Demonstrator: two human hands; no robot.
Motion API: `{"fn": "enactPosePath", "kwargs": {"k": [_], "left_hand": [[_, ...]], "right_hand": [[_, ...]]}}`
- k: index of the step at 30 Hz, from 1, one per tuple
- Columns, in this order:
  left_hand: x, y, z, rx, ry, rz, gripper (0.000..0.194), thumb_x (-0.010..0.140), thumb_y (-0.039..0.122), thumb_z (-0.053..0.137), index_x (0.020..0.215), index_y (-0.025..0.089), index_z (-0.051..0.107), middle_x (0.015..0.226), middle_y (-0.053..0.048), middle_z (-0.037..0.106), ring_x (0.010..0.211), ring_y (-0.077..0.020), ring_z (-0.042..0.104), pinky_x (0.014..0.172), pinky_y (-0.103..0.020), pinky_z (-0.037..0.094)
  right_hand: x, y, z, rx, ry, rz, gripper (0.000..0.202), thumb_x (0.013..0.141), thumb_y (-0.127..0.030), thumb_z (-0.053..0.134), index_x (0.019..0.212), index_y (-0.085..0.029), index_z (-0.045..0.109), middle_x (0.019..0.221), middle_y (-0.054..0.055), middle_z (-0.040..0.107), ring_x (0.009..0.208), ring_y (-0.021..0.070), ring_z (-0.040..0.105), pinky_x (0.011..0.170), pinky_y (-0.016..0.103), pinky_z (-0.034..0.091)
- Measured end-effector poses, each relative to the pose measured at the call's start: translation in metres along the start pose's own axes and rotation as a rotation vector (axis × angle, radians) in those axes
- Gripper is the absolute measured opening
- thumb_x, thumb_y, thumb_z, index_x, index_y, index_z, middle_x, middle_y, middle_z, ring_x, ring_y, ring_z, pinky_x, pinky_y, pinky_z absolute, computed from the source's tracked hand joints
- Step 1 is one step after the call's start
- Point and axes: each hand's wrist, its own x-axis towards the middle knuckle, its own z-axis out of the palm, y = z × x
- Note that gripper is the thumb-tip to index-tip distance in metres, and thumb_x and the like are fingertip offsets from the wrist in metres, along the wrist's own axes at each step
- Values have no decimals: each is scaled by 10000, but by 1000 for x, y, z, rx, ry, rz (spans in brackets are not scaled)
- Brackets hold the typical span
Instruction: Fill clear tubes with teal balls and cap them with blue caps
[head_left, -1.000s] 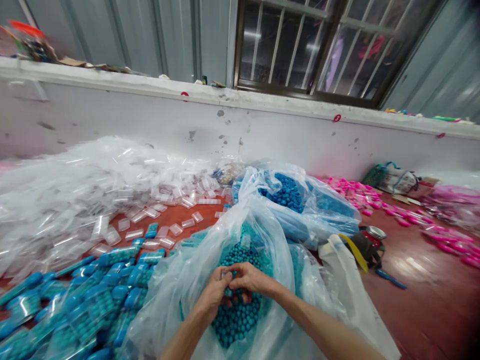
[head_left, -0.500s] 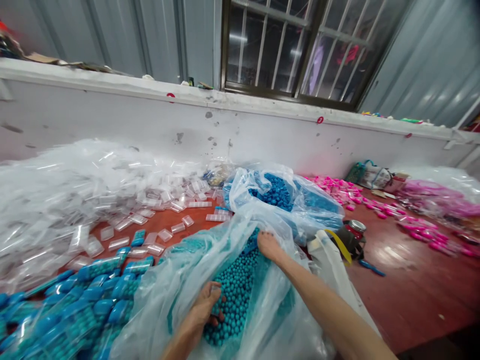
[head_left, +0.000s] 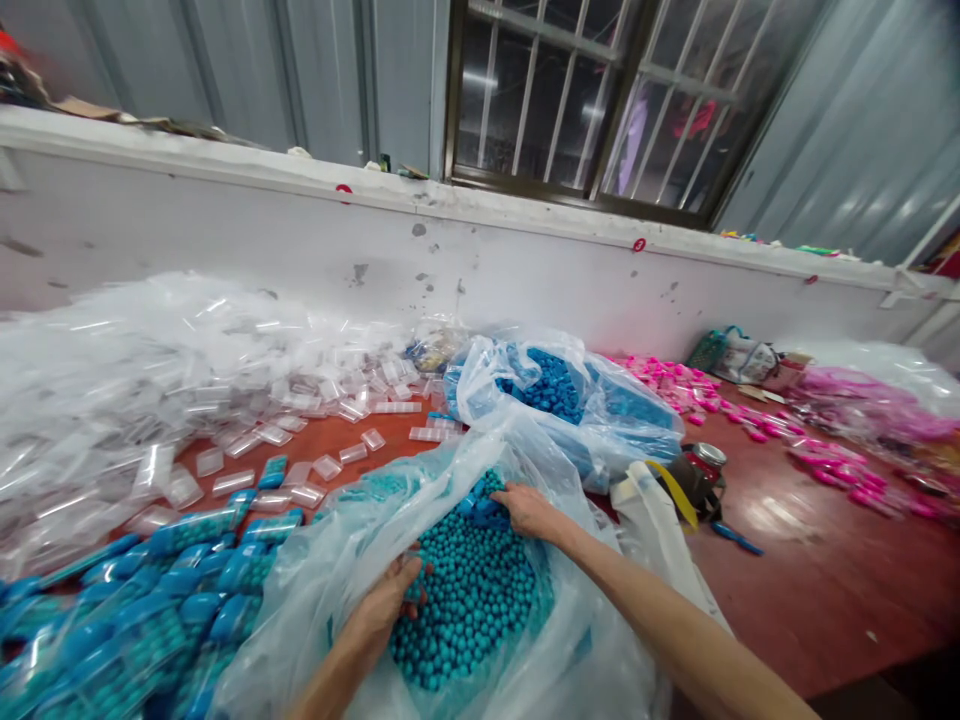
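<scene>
A large translucent plastic bag lies open in front of me, with many round teal beads inside. At the bag's left side my left hand has its fingers curled at the edge of the beads. A bit of teal shows between those fingers, but what they hold is unclear. My right hand reaches to the far end of the beads, thumb and fingers pinched at a glossy blue plastic piece. More teal beads show right behind that piece.
Filled blue-capped clear packs are heaped at left, with clear plastic boxes behind. Beyond my bag stands another bag of blue pieces. Pink pieces, a lidded jar and a blue tool lie on the red table.
The bag's mouth has opened wider and more beads show. My right hand has moved slightly left and down, bringing the blue piece into view. My left hand has shifted a little left.
</scene>
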Motion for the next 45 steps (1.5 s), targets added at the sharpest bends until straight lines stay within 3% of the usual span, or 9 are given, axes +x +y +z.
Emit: {"fn": "enactPosePath", "kwargs": {"k": [3, 8, 11, 16, 23, 27, 30, 37, 45], "left_hand": [[-1, -3, 1, -26, -42, -14, 551, 581, 549, 639, 952, 183, 458, 734, 1, 598, 509, -124, 535, 405, -214, 341], [-2, -10, 1, -50, -156, -25, 533, 631, 504, 640, 1014, 175, 468, 782, -13, 595, 564, -126, 557, 436, -210, 358], [-4, -11, 1, -21, -183, -18, 515, 663, 500, 616, 1036, 178, 465, 771, -6, 589, 551, -116, 550, 429, -202, 348], [-10, -9, -3, 32, -115, -49, 541, 636, 504, 623, 1036, 175, 465, 755, 9, 581, 544, -108, 544, 435, -196, 349], [-15, -6, -13, 19, -57, -27, 517, 639, 470, 620, 1031, 172, 463, 759, 14, 568, 554, -122, 552, 443, -215, 353], [-13, 0, -14, -37, -59, 0, 518, 635, 468, 626, 1023, 162, 473, 746, 10, 574, 553, -125, 554, 450, -218, 354], [-10, 8, -18, -62, -20, 14, 546, 614, 473, 650, 1018, 149, 479, 735, -4, 598, 523, -127, 549, 423, -213, 336], [-8, 6, -22, -20, -8, 46, 514, 621, 464, 651, 999, 154, 490, 723, 6, 594, 487, -112, 535, 402, -200, 322], [-17, -12, -8, 26, -105, -16, 506, 674, 462, 582, 1066, 167, 459, 680, 29, 542, 447, -92, 500, 379, -191, 298]], "right_hand": [[-11, -1, -7, 75, -54, -65, 473, 717, -65, 430, 1134, -232, 576, 1017, 69, 630, 926, 210, 575, 745, 287, 413], [2, -14, -15, 0, 26, 61, 315, 816, -118, 376, 976, -190, 637, 925, 110, 646, 907, 266, 566, 777, 386, 389], [23, -30, -9, 27, 92, 81, 370, 860, -105, 287, 1096, -171, 565, 1107, 136, 573, 1017, 264, 505, 843, 404, 359], [43, -43, 10, 126, 52, 88, 492, 751, -42, 398, 1218, -176, 477, 1179, 122, 524, 1037, 240, 501, 839, 357, 384], [13, -36, 13, 276, -109, -121, 545, 703, -35, 407, 1201, -208, 544, 1192, 22, 571, 1082, 165, 513, 910, 223, 365], [-7, -34, 0, 277, 50, 3, 459, 764, -58, 367, 1174, -128, 561, 1163, 83, 586, 1066, 177, 527, 916, 242, 362], [-21, -49, -9, 207, 126, 61, 376, 843, -119, 329, 1093, -177, 603, 1062, 63, 637, 1009, 179, 560, 874, 259, 382], [-30, -110, 10, -20, 30, -70, 196, 852, -223, 449, 932, -167, 619, 961, 90, 649, 893, 215, 590, 715, 263, 420], [-34, -99, 5, 301, 120, -10, 174, 868, -200, 391, 900, -172, 560, 798, 62, 643, 784, 174, 593, 680, 241, 381]]}}
